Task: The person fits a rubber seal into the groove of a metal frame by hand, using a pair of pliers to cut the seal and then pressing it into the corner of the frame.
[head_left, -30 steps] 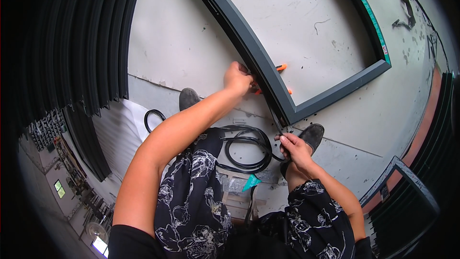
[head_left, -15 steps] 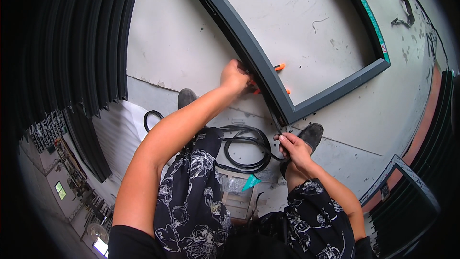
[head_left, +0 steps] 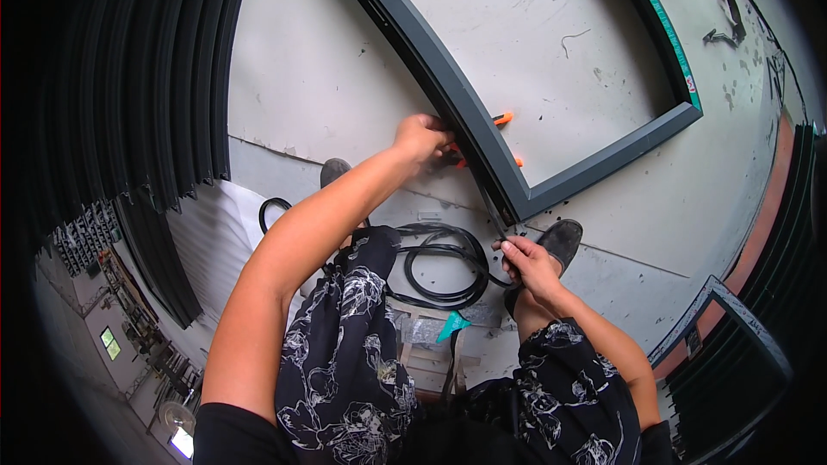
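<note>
A dark grey metal frame (head_left: 465, 95) lies in front of me, its near corner pointing toward my feet. My left hand (head_left: 420, 139) is at the outer side of its long left bar, fingers curled; what they hold there is hidden. Close beside them, orange handles (head_left: 502, 120) of a tool show on both sides of the bar; its middle is hidden. My right hand (head_left: 529, 262) pinches a black rubber strip (head_left: 497, 213) just below the near corner. From that hand the strip runs up to the bar, and a loose coil (head_left: 448, 300) of it rests between my legs.
Long dark profiles (head_left: 146, 77) stand stacked at the left. A small slatted wooden stool or crate (head_left: 426, 362) is under me, with a green scrap (head_left: 452, 325) on it. My shoe (head_left: 562, 243) is close to the frame's corner. A black tool (head_left: 730, 13) lies far right.
My left hand has shifted very slightly along the bar, its fingers a little more extended. My right hand stays in place with the strip.
</note>
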`<action>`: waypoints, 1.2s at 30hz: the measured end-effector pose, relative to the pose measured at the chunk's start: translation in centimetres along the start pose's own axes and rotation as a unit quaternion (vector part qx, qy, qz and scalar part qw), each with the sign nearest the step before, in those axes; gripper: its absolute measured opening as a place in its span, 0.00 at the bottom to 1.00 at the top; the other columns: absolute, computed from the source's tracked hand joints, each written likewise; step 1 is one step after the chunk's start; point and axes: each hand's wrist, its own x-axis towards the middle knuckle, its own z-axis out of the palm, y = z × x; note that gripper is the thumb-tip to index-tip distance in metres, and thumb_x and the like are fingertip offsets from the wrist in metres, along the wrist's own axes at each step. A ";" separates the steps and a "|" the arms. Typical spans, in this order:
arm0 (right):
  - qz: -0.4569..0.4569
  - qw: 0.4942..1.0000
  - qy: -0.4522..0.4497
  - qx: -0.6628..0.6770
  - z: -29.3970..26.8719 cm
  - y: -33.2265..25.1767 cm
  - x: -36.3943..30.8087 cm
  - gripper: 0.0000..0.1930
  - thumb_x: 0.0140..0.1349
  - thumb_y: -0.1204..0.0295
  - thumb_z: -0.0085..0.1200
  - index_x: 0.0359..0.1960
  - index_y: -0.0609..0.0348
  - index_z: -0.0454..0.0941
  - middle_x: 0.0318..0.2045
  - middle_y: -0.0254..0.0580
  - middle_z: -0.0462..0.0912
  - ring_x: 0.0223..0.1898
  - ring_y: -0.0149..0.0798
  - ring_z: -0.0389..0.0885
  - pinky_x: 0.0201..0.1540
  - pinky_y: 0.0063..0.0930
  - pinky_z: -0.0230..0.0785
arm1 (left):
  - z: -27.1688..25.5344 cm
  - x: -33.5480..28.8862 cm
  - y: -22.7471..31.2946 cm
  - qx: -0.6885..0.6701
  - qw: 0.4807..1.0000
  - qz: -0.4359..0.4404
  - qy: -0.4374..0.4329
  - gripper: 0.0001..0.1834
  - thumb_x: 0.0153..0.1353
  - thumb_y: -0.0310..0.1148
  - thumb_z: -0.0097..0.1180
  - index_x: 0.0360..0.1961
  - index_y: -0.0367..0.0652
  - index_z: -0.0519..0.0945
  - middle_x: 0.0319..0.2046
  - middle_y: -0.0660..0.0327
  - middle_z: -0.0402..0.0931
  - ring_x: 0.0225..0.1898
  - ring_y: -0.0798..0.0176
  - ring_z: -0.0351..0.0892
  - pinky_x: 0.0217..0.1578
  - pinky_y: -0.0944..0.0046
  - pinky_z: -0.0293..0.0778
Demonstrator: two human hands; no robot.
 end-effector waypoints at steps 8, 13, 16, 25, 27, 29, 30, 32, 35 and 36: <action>0.007 1.000 0.001 -0.002 0.0 0.0 0.3 0.12 0.65 0.63 0.45 0.40 0.59 0.75 0.18 0.27 0.70 0.16 0.20 0.63 0.18 0.13 0.55 | 0.0 0.4 -0.3 0.007 1.000 0.004 -0.024 0.08 0.52 0.24 0.53 0.35 0.35 0.78 0.26 0.62 0.77 0.23 0.73 0.73 0.22 0.76 0.70; 0.002 1.000 0.001 -0.001 0.2 0.0 0.6 0.12 0.65 0.64 0.46 0.39 0.59 0.76 0.17 0.27 0.70 0.16 0.20 0.62 0.18 0.13 0.54 | 0.2 0.2 -1.0 0.034 0.998 0.054 0.004 0.08 0.53 0.25 0.53 0.34 0.34 0.78 0.26 0.62 0.77 0.24 0.72 0.74 0.24 0.75 0.71; 0.010 1.000 0.015 0.006 -0.3 0.3 0.5 0.12 0.64 0.64 0.46 0.39 0.59 0.76 0.17 0.27 0.70 0.16 0.20 0.62 0.19 0.13 0.54 | 1.3 -0.4 -1.1 0.059 0.993 0.101 0.034 0.09 0.54 0.27 0.53 0.34 0.33 0.77 0.25 0.59 0.78 0.23 0.67 0.76 0.23 0.70 0.72; -0.009 1.000 0.021 0.018 -0.2 0.5 0.9 0.13 0.64 0.64 0.47 0.40 0.60 0.76 0.18 0.27 0.70 0.16 0.20 0.62 0.19 0.13 0.53 | 1.6 -2.1 0.4 0.155 0.974 0.115 0.118 0.10 0.54 0.31 0.52 0.32 0.33 0.76 0.24 0.54 0.78 0.23 0.58 0.80 0.25 0.61 0.74; -0.009 1.000 0.023 0.014 -0.2 0.6 0.9 0.13 0.64 0.64 0.47 0.40 0.60 0.76 0.18 0.27 0.71 0.16 0.20 0.61 0.19 0.13 0.53 | 1.6 -1.9 0.5 0.113 0.984 0.096 0.098 0.10 0.54 0.31 0.53 0.31 0.34 0.76 0.24 0.54 0.78 0.23 0.58 0.80 0.25 0.61 0.74; -0.009 1.000 0.023 0.009 -0.2 0.7 1.0 0.13 0.64 0.64 0.47 0.40 0.60 0.76 0.18 0.27 0.71 0.16 0.20 0.61 0.18 0.13 0.53 | 1.6 -1.7 0.5 0.148 0.978 0.095 0.109 0.10 0.53 0.32 0.55 0.30 0.34 0.77 0.23 0.54 0.78 0.22 0.58 0.79 0.25 0.61 0.73; -0.008 1.000 0.020 0.014 -0.2 0.9 1.1 0.13 0.64 0.64 0.47 0.40 0.60 0.76 0.18 0.28 0.71 0.16 0.20 0.61 0.18 0.13 0.53 | 1.6 -1.5 0.3 0.148 0.978 0.095 0.109 0.10 0.53 0.32 0.55 0.30 0.34 0.77 0.23 0.54 0.78 0.22 0.58 0.79 0.25 0.61 0.73; -0.007 1.000 0.016 0.018 -0.2 1.0 1.2 0.13 0.64 0.63 0.47 0.40 0.60 0.76 0.18 0.28 0.71 0.16 0.20 0.61 0.18 0.13 0.53 | 1.7 -1.2 0.0 0.178 0.969 0.102 0.137 0.10 0.52 0.33 0.55 0.29 0.34 0.77 0.23 0.54 0.78 0.21 0.58 0.77 0.25 0.61 0.73; -0.015 0.999 0.030 0.006 0.1 0.7 1.2 0.12 0.64 0.64 0.47 0.39 0.60 0.76 0.18 0.27 0.70 0.17 0.20 0.61 0.18 0.13 0.53 | 2.1 -1.8 0.6 0.140 0.975 0.067 0.159 0.11 0.52 0.33 0.55 0.28 0.34 0.76 0.22 0.53 0.77 0.21 0.57 0.76 0.25 0.60 0.72; -0.020 0.999 0.027 0.015 0.3 0.4 1.2 0.12 0.64 0.64 0.47 0.39 0.60 0.76 0.19 0.27 0.70 0.17 0.20 0.62 0.18 0.13 0.54 | 2.0 -1.7 0.7 0.141 0.975 0.066 0.159 0.11 0.52 0.33 0.55 0.28 0.34 0.76 0.22 0.53 0.77 0.21 0.57 0.76 0.25 0.60 0.72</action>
